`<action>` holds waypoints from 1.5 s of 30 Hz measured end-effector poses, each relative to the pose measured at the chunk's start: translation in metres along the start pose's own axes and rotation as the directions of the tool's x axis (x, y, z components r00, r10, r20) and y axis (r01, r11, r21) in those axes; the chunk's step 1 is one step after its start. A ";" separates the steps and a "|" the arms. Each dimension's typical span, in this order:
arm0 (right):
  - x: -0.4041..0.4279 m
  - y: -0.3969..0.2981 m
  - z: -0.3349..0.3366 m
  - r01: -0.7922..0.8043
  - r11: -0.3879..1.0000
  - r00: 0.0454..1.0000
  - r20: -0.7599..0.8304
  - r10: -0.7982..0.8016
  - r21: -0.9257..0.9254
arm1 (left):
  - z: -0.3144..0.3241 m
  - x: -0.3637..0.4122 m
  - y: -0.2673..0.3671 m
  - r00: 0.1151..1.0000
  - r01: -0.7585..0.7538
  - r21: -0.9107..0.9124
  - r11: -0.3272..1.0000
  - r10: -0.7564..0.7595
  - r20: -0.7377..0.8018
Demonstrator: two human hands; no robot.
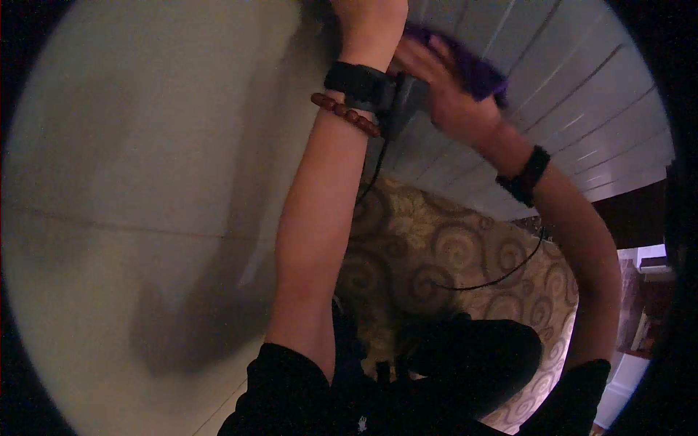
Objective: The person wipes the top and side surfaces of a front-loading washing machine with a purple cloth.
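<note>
My right hand point(463, 103) presses a purple cloth point(477, 68) against a grey surface with parallel grooves point(567, 98). The cloth lies beyond the fingers, and the hand is somewhat blurred. My left hand point(371, 22) is at the top edge, cut off by the frame, so its fingers are not seen. A black strap point(360, 84) and a brown beaded bracelet point(346, 115) are around the left wrist. Another black strap point(526, 175) is around the right wrist. A dark object, not clear in kind, shows beside the left strap.
A pale smooth panel point(136, 163) with a seam fills the left side. Below the grooved surface lies a swirl-patterned surface point(463, 245), crossed by a thin black cable point(496, 282). Dark furniture point(632, 212) stands at the right.
</note>
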State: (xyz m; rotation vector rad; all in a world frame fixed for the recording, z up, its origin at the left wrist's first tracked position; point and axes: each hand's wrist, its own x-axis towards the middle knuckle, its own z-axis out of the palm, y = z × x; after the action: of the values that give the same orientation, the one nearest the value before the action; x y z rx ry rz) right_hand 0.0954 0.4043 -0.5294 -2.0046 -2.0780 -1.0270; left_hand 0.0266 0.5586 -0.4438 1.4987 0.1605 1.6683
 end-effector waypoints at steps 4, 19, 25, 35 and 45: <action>-0.064 0.012 0.070 0.332 -0.089 0.877 0.342 -0.337 -0.939 | 0.012 0.003 -0.004 0.999 0.050 0.002 0.999 -0.050 0.005; 0.054 0.076 -0.079 -0.308 0.834 0.934 -0.313 0.173 -0.457 | 0.037 0.003 -0.002 0.999 0.053 -0.143 0.988 -0.054 -0.003; 0.027 0.077 -0.048 -0.037 0.994 0.999 -0.029 0.034 -0.100 | 0.056 0.026 -0.016 1.000 0.017 -0.102 0.995 -0.020 -0.023; 0.041 -0.003 -0.111 -0.163 0.987 0.983 -0.093 0.161 -0.014 | -0.019 0.027 0.042 0.890 -0.454 0.098 0.885 0.448 0.078; 0.033 0.005 -0.111 -0.285 0.954 0.892 -0.390 0.228 -0.094 | -0.043 0.004 0.068 0.662 -0.675 0.001 0.738 0.605 0.443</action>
State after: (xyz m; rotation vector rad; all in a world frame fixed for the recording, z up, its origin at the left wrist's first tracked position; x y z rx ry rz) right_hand 0.0528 0.3761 -0.4252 -1.8901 -1.5357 -1.4127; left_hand -0.0440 0.5381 -0.4108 2.1799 -0.5540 1.8315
